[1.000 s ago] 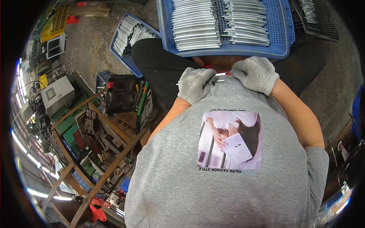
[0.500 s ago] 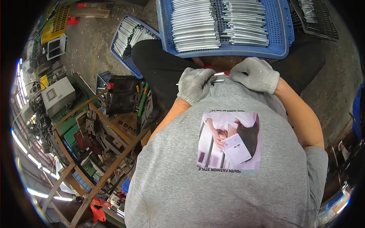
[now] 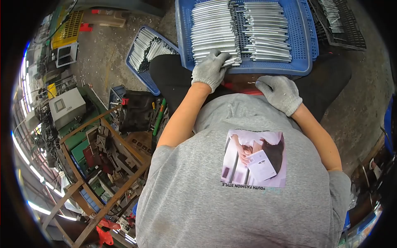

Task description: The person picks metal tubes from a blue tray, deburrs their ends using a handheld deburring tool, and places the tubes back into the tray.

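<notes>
Two rows of metal rods (image 3: pixel 266 31) already lie in the blue basket (image 3: pixel 297 25); remainder unclear. Left hand (image 3: pixel 210 70) curled at the near rods, right hand (image 3: pixel 279 93) half-curled; grips indeterminable.

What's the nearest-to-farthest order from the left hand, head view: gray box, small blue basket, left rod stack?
1. Left rod stack, just ahead of the left hand
2. Small blue basket, left
3. Gray box, far left

Grey T-shirt (image 3: pixel 186 215), photo print (image 3: pixel 256 159); grey knit gloves (image 3: pixel 281 94); black trousers (image 3: pixel 166 76)
</notes>
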`<action>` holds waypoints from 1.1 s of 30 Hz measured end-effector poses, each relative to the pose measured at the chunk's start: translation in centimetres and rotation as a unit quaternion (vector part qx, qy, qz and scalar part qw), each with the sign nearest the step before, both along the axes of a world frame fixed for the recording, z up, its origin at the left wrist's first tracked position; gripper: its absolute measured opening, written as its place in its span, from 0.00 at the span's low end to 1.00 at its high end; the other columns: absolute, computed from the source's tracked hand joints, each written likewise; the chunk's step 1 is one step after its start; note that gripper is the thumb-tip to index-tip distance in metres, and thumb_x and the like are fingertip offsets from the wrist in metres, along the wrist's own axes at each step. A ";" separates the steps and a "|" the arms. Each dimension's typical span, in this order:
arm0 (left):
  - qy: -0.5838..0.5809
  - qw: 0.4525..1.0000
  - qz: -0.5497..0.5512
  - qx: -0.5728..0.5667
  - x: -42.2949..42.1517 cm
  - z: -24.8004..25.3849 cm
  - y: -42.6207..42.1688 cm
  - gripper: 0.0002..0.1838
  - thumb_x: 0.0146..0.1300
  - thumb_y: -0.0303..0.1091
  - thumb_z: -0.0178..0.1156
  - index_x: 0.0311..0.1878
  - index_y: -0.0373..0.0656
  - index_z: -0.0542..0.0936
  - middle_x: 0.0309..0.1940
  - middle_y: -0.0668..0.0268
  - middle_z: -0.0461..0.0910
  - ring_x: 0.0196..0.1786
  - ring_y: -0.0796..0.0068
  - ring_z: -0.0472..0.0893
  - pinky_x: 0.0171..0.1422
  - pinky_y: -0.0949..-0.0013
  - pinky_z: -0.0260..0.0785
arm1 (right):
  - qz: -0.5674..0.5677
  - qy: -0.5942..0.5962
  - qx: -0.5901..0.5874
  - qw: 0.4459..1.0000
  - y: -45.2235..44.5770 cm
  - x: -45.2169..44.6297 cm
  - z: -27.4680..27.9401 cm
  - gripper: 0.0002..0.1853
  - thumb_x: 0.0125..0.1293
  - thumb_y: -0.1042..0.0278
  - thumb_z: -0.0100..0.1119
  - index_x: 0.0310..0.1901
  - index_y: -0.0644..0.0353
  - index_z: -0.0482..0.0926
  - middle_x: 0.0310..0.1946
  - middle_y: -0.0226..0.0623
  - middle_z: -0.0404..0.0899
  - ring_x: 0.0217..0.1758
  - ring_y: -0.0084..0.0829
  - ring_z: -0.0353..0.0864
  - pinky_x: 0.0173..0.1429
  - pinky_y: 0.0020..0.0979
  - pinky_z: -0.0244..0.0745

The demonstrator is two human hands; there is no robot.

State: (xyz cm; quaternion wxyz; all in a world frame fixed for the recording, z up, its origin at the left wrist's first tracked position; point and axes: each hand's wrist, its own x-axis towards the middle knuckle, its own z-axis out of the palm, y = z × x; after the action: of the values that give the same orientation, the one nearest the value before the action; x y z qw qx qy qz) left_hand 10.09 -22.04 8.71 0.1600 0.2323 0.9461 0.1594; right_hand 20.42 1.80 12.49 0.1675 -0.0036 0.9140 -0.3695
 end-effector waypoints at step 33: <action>0.036 0.966 -0.068 0.247 3.1 1.8 -2.1 0.16 0.59 0.24 0.64 0.51 0.47 0.86 0.42 0.62 0.85 0.49 0.54 0.82 0.58 0.54 0.72 | 0.028 0.200 -0.022 0.979 -1.4 -1.2 1.2 0.10 0.70 0.58 0.67 0.42 0.53 0.89 0.28 0.40 0.87 0.30 0.44 0.87 0.36 0.43 0.78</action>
State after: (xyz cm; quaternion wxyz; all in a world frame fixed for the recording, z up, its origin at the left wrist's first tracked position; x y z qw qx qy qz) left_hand 13.20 -24.17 10.55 0.0736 0.3338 0.8647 0.3680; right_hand 19.26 0.35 13.67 -0.0089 -0.1067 0.9204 -0.3760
